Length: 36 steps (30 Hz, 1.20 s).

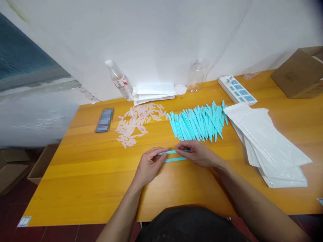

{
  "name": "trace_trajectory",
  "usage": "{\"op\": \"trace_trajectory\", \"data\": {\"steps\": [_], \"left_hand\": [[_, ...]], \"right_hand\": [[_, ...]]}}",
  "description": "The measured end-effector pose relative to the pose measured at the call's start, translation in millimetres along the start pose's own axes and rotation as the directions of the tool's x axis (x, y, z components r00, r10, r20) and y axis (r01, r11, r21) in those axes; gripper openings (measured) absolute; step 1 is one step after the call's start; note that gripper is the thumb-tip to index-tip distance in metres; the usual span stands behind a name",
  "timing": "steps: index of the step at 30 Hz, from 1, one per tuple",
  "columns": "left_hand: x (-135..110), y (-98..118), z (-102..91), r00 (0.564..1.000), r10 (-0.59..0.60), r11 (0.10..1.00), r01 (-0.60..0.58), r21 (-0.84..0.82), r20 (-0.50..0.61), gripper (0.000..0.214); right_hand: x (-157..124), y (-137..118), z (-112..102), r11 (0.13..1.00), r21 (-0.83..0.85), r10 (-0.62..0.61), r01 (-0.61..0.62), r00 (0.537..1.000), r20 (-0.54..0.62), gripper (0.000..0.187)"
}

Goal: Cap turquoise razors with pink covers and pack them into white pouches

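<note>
My left hand (148,164) is closed, pinching the left end of a slim teal plastic stick (172,152). The right fingers, those of my right hand (198,153), close on the same stick farther along, so it spans level between both hands just above the tabletop. Below it and nearly parallel lies a second teal stick (176,159), its ends partly covered by my fingers. Beyond my hands is a loose heap of similar tapered teal sticks (199,121). To its left, many small pale pink slips (136,119) are scattered; their exact kind is too small to tell.
White plastic sleeves (264,137) overlap at the right. Along the wall stand a bottle (121,80), folded white packets (155,91), a clear jar (196,75), its lid (180,89), a power strip (237,89) and a cardboard box (299,74). A phone (104,120) lies at the left.
</note>
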<state>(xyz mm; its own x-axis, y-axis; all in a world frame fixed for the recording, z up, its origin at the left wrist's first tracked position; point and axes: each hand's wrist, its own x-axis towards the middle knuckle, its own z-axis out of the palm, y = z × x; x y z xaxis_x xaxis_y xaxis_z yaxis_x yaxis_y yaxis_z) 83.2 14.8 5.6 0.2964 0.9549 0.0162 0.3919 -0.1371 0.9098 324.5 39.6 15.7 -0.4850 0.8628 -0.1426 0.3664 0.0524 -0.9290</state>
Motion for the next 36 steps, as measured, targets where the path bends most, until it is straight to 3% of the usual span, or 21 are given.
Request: {"op": "trace_trajectory", "data": {"steps": [2, 5, 8, 11, 13, 15, 17, 20, 26, 29, 34, 36], "left_hand": [[-4.8, -3.9, 2.6, 0.997, 0.082, 0.98, -0.082, 0.179, 0.006, 0.027], [-12.2, -10.3, 4.0, 0.978, 0.205, 0.87, -0.2, 0.45, 0.039, 0.029], [-16.3, -13.2, 6.6, 0.964, 0.258, 0.78, -0.248, 0.575, 0.066, 0.035], [-18.6, -14.3, 11.0, 0.946, 0.297, 0.733, -0.314, 0.603, 0.131, 0.037], [-20.8, -16.3, 13.8, 0.932, 0.33, 0.727, -0.354, 0.588, 0.153, 0.036], [-23.7, -19.3, 15.6, 0.922, 0.354, 0.738, -0.377, 0.56, 0.155, 0.037], [-26.3, -21.9, 16.4, 0.916, 0.372, 0.751, -0.391, 0.532, 0.149, 0.039], [-28.0, -22.8, 15.1, 0.914, 0.382, 0.768, -0.397, 0.502, 0.138, 0.04], [-23.5, -16.8, -5.1, 0.941, 0.335, 0.816, -0.314, 0.485, 0.045, 0.041], [-16.3, -17.6, -29.1, 0.948, 0.315, 0.826, -0.245, 0.508, -0.054, 0.036], [7.4, -32.1, -74.8, 0.933, 0.31, 0.802, -0.155, 0.577, -0.181, 0.027], [19.9, -40.3, -87.6, 0.939, 0.296, 0.761, -0.12, 0.638, -0.175, 0.026]], "right_hand": [[1.5, 3.7, 7.2, 0.992, -0.122, -0.046, 0.043, 0.999, -0.021, 0.028], [2.4, 7.1, 15.1, 0.936, -0.332, -0.129, 0.116, 0.991, -0.019, 0.026], [1.9, 6.1, 17.0, 0.868, -0.475, -0.167, 0.141, 0.986, -0.012, 0.027], [1.2, 4.4, 9.5, 0.863, -0.499, -0.141, 0.075, 0.985, -0.095, 0.027], [1.6, 6.8, -1.0, 0.861, -0.505, -0.092, -0.065, 0.956, -0.278, 0.029], [3.0, 13.0, -14.4, 0.821, -0.517, -0.066, -0.241, 0.86, -0.506, 0.031], [5.0, 21.4, -27.4, 0.764, -0.52, -0.071, -0.382, 0.751, -0.656, 0.03], [8.3, 31.8, -39.5, 0.693, -0.529, -0.053, -0.49, 0.697, -0.715, 0.033], [11.5, 32.3, -38.3, 0.632, -0.579, -0.059, -0.516, 0.712, -0.699, 0.031], [9.6, 28.2, -40.9, 0.679, -0.527, -0.023, -0.511, 0.703, -0.711, 0.03], [1.6, 18.5, -49.6, 0.865, -0.297, 0.017, -0.405, 0.614, -0.789, 0.021], [0.3, 15.0, -46.8, 0.944, -0.154, 0.078, -0.291, 0.653, -0.753, 0.018]]}}
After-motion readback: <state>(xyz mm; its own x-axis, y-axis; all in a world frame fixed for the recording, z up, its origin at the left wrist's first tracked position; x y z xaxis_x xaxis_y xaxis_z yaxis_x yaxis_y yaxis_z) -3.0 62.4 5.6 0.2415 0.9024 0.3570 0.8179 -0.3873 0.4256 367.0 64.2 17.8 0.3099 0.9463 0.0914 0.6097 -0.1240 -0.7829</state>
